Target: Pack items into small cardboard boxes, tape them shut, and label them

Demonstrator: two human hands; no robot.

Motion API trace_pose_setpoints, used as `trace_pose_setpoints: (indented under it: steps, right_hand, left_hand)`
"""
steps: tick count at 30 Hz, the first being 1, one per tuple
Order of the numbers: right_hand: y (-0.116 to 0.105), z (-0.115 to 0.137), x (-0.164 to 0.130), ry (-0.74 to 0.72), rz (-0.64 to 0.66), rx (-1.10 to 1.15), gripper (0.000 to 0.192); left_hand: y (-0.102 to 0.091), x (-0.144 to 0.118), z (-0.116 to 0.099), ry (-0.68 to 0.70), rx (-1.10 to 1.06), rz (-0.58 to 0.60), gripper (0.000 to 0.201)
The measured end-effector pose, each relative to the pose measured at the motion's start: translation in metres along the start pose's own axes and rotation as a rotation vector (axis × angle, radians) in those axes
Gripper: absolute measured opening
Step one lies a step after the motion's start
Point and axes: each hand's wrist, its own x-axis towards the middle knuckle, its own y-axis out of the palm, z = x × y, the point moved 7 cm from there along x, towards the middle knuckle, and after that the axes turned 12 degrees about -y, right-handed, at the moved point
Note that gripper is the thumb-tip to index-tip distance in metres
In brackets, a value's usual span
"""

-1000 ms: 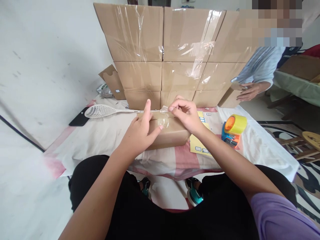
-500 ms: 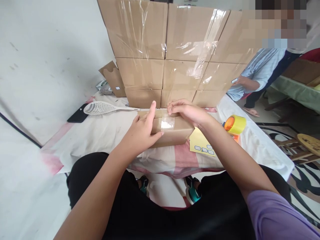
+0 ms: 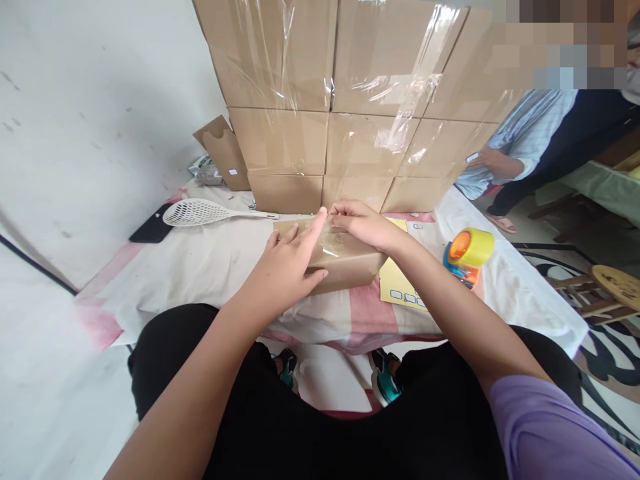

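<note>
A small closed cardboard box [image 3: 345, 273] lies on the cloth in front of me, with a shiny strip of clear tape [image 3: 331, 245] over its top edge. My left hand [image 3: 295, 257] rests on the box's left part, fingers stretched and thumb apart against the front side. On the top near the middle, my right hand [image 3: 363, 225] has its fingers curled and pressed together by the tape. What those fingers pinch, if anything, is hidden. A yellow sheet with stickers [image 3: 400, 283] lies partly under my right forearm. Beyond that forearm sits a yellow-and-orange tape roll [image 3: 470, 247] on a dispenser.
A wall of stacked, taped cartons [image 3: 280, 143] stands behind the box. To the left lie a white slotted skimmer [image 3: 195, 213], a black phone-like slab [image 3: 151, 225] and an open cardboard holder [image 3: 227, 157]. Another person's hand [image 3: 487, 160] shows at right, above a wooden stool [image 3: 617, 283].
My right hand has shifted slightly left and lower over the box top. My left index finger now reaches closer to it. The view has shifted a little.
</note>
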Motion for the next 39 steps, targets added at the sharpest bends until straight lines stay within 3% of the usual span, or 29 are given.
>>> trace_pose_setpoints:
  steps: [9, 18, 39]
  right_hand:
    - [0.004, -0.004, 0.003, -0.042, 0.006, -0.106, 0.015]
    - [0.004, -0.006, 0.000, -0.044, 0.018, -0.305, 0.017]
    - [0.007, -0.013, -0.001, -0.053, -0.006, -0.418, 0.018]
  left_hand:
    - [0.007, -0.001, -0.002, 0.083, 0.187, -0.020, 0.067]
    - [0.010, -0.002, -0.002, 0.069, 0.187, -0.009, 0.050]
    - [0.012, -0.004, -0.006, 0.074, 0.234, -0.031, 0.049]
